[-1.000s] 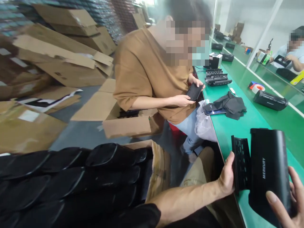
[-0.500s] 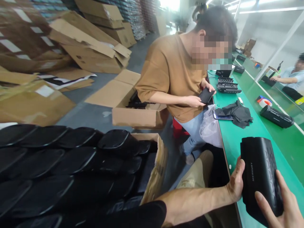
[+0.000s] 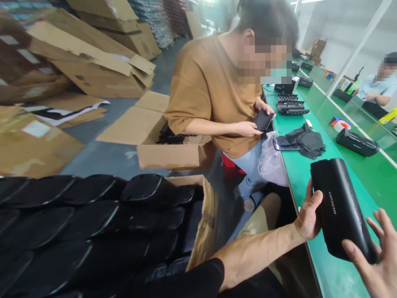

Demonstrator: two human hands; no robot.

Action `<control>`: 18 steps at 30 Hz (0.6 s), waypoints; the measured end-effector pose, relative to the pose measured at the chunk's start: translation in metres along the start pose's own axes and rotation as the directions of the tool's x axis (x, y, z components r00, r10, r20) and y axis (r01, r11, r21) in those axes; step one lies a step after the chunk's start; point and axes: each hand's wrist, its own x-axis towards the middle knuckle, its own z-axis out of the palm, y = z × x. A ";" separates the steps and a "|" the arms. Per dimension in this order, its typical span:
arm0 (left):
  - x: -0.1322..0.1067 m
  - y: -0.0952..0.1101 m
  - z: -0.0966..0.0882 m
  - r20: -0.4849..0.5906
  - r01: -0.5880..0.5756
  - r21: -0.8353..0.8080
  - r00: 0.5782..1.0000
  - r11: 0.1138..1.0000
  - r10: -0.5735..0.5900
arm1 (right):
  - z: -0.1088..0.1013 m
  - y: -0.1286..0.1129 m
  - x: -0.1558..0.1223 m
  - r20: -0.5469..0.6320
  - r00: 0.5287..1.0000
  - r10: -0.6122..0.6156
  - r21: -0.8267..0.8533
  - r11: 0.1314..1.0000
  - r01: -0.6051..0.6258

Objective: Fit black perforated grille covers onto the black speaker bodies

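Note:
I hold a black plastic housing (image 3: 341, 209) marked MERKURY over the near end of the green bench (image 3: 297, 174). My left hand (image 3: 308, 213) grips its near left edge, thumb on top. My right hand (image 3: 374, 258) cups its lower right end with the fingers spread against it. To my left, an open cardboard box (image 3: 206, 223) is packed with rows of black curved shells (image 3: 93, 231).
A person in a brown shirt (image 3: 207, 91) sits beside the bench holding a small black part (image 3: 263, 120). A phone (image 3: 283, 144), a black cloth (image 3: 305, 140), black housings (image 3: 356, 142) and tape (image 3: 339, 123) lie on the bench. Cardboard boxes (image 3: 93, 70) litter the floor.
The separate slotted panel seen beside the housing a second ago is no longer apart from it. The housing has turned and risen in my hands, and my right fingers have loosened.

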 end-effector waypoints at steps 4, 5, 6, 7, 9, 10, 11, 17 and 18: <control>0.005 -0.007 0.002 -0.032 -0.084 0.022 0.996 0.996 0.084 | 0.034 -0.003 -0.023 -0.289 0.951 -0.108 -0.056 0.994 0.096; 0.005 -0.008 0.000 -0.042 -0.089 0.038 0.995 0.995 0.091 | 0.040 -0.004 -0.024 -0.311 0.947 -0.085 -0.041 0.996 0.076; 0.007 -0.007 -0.003 -0.047 -0.077 0.069 0.996 0.995 0.080 | 0.042 -0.005 -0.024 -0.318 0.947 -0.040 -0.002 0.999 0.042; 0.009 -0.003 -0.007 -0.043 -0.046 0.116 0.998 0.992 0.051 | 0.041 -0.005 -0.023 -0.313 0.950 0.020 0.052 0.999 -0.004; 0.018 0.017 -0.015 -0.021 0.009 0.242 1.000 0.970 -0.004 | 0.032 -0.005 -0.021 -0.273 0.952 0.136 0.149 0.984 -0.098; 0.026 0.033 -0.019 0.007 0.020 0.317 1.000 0.948 -0.023 | 0.024 -0.004 -0.020 -0.253 0.951 0.175 0.175 0.976 -0.133; 0.034 0.051 -0.021 0.042 -0.001 0.391 0.999 0.920 -0.017 | 0.017 -0.003 -0.020 -0.235 0.952 0.198 0.183 0.970 -0.157; 0.073 0.136 -0.003 0.407 -0.162 0.836 0.824 0.525 -0.394 | -0.011 0.004 -0.026 -0.130 0.978 0.164 0.149 0.978 -0.144; 0.075 0.140 0.001 0.423 -0.193 0.856 0.795 0.480 -0.434 | -0.011 0.004 -0.026 -0.129 0.980 0.150 0.148 0.980 -0.131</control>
